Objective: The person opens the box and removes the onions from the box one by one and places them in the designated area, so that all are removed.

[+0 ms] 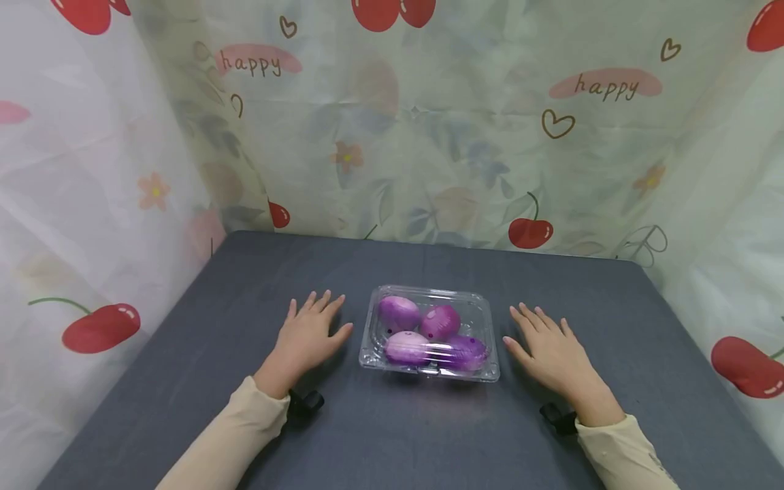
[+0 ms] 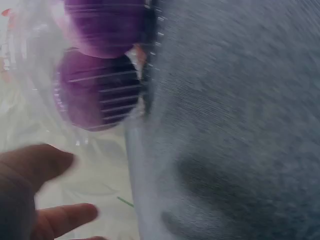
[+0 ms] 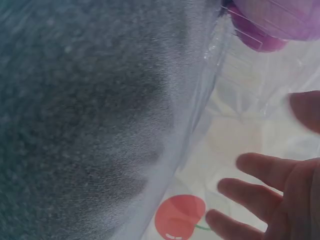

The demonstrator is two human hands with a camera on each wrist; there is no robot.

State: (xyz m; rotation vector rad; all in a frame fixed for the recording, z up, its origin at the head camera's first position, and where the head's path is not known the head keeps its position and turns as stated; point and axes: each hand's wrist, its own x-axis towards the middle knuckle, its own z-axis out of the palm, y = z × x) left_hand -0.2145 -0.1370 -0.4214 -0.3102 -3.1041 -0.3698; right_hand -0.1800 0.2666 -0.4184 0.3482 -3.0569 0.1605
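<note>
A clear plastic clamshell box [image 1: 429,373] sits closed on the dark table, with several glossy purple onions [image 1: 441,322] inside. Their round sides, marked with small dark spots, show through the lid. To the left of the box, my left hand [image 1: 309,338] hovers with its fingers spread and straight, thumb toward the box's side. Mirroring it on the right, my right hand [image 1: 549,354] has its fingers extended and holds nothing. Both wrist views catch part of the box with purple onions [image 2: 97,90] near the fingers. A gap separates each hand from the box.
The dark grey cloth-covered table [image 1: 429,435] stretches around the box. Behind it and at both sides hangs a pale curtain [image 1: 422,136] printed with cherries, hearts and flowers. A black strap device [image 1: 306,403] is on the left wrist, another black device [image 1: 557,418] on the right.
</note>
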